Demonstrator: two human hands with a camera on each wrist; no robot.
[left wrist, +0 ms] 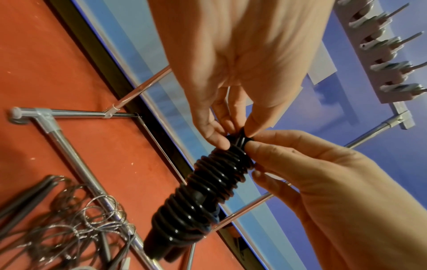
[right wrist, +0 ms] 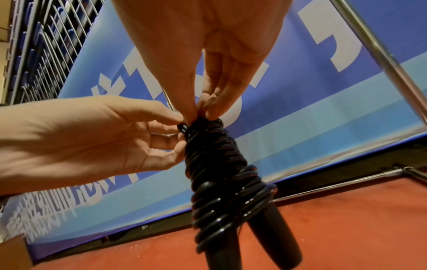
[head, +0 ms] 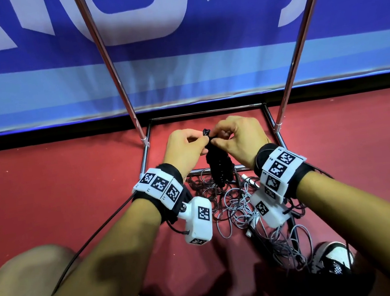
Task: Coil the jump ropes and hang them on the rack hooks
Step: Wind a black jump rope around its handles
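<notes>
Red floor [head: 45, 194], both hands pinching black rope [head: 218, 167]

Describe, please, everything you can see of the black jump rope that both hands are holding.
The glossy black jump rope is wound in tight spiral turns around its two smooth black handles, making a compact bundle. It hangs roughly upright, handles downward, above the red floor inside the chrome rack base. The left hand and right hand pinch its top end, where a small loop sticks up. Nothing else touches it.

Both hands cover the top end of the black coiled jump rope bundle [head: 217, 162]; silver rack poles [head: 106, 60] cut off at top edge.
</notes>
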